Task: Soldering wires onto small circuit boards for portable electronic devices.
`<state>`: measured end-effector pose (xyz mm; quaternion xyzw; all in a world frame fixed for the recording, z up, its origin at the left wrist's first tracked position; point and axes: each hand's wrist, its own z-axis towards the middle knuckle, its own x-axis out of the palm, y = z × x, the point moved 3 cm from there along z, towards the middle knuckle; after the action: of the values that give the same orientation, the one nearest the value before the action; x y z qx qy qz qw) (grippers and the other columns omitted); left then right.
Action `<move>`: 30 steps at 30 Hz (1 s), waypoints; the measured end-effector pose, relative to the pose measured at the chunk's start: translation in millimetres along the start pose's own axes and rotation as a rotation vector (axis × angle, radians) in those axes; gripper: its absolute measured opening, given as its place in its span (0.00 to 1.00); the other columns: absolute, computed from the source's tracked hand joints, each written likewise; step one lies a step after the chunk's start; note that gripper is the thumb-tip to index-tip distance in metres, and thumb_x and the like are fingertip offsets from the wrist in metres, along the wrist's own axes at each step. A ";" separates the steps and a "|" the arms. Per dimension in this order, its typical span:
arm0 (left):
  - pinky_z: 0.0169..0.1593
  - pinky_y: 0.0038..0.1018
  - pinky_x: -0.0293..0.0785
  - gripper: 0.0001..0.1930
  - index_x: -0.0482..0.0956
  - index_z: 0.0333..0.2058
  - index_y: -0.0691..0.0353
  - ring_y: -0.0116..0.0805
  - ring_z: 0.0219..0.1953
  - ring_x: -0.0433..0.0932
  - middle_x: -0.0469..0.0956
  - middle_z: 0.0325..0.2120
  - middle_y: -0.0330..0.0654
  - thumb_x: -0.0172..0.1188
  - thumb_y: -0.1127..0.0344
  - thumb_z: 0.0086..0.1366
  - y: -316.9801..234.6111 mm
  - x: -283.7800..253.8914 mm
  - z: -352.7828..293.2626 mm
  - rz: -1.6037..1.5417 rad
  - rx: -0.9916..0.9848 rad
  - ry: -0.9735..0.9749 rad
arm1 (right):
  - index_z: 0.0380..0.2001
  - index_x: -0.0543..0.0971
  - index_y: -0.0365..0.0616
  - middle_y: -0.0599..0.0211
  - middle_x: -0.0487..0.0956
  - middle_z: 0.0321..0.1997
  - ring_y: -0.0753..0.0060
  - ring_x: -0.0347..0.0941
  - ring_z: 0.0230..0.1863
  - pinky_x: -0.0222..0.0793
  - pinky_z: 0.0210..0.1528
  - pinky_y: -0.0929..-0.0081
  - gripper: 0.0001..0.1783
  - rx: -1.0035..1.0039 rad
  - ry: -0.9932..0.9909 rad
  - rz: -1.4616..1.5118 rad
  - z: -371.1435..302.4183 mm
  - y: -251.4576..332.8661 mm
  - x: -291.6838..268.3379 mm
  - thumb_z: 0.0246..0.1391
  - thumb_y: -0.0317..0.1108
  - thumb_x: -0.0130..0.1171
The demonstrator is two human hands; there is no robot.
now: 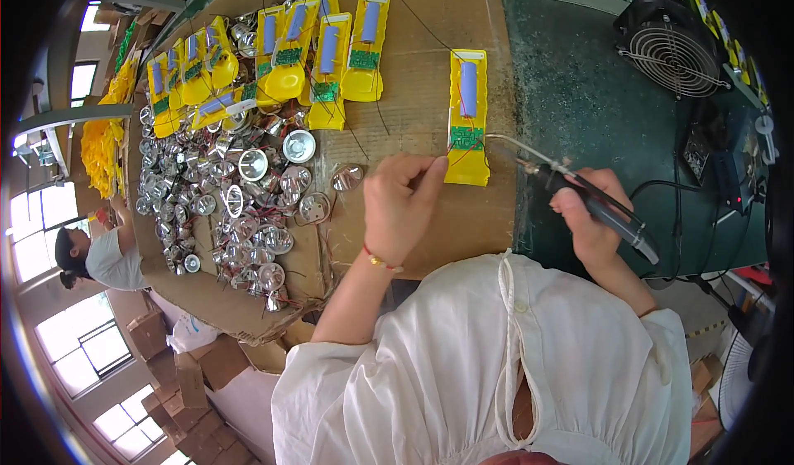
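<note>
In front of me a yellow plastic housing (pixel 470 172) lies on the cardboard. It carries a purple battery cell (pixel 469 89) and, below that, a green circuit board (pixel 466 138). At the board's lower left, my left hand (pixel 404 198) is closed in a pinch on a thin wire (pixel 451 154). My right hand (pixel 597 217) is wrapped round a black soldering iron (pixel 602 208) with a thin bent metal tube along it. Its front end reaches the right edge of the board; whether it touches is too small to tell.
Many silver reflector cups (pixel 252 165) are heaped in a cardboard tray at left. Several more yellow housings (pixel 364 80) with cells and loose wires lie beyond. A black fan (pixel 672 51) and a dark box with cables (pixel 736 167) stand at right. Another person (pixel 116 254) is at far left.
</note>
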<state>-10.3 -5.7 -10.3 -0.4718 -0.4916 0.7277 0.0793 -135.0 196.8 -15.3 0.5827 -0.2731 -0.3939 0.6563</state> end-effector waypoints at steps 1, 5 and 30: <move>0.25 0.25 0.67 0.06 0.79 0.24 0.66 0.33 0.19 0.71 0.74 0.19 0.45 0.61 0.69 0.53 -3.3 3.9 0.6 -0.003 0.002 0.004 | 0.28 0.73 0.36 0.66 0.76 0.22 0.82 0.70 0.22 0.65 0.25 0.85 0.09 -0.056 0.033 -0.079 2.8 2.6 4.6 0.45 0.28 0.62; 0.24 0.24 0.66 0.05 0.77 0.22 0.67 0.31 0.18 0.71 0.73 0.21 0.43 0.60 0.72 0.52 -3.9 10.2 3.2 -0.097 -0.030 -0.019 | 0.30 0.72 0.34 0.63 0.75 0.23 0.78 0.72 0.23 0.69 0.27 0.82 0.08 0.025 0.080 -0.088 6.3 -4.4 14.2 0.46 0.25 0.59; 0.26 0.19 0.66 0.05 0.76 0.24 0.71 0.22 0.22 0.69 0.73 0.23 0.39 0.60 0.74 0.54 -1.2 12.7 7.0 -0.102 -0.056 0.041 | 0.30 0.72 0.35 0.64 0.76 0.22 0.80 0.72 0.24 0.68 0.26 0.84 0.08 0.168 -0.005 0.104 6.4 -5.9 17.2 0.48 0.27 0.59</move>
<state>-23.0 -2.2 -16.6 -0.4631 -0.5333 0.6988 0.1130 -132.1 178.9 -21.7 0.6198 -0.3366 -0.3363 0.6240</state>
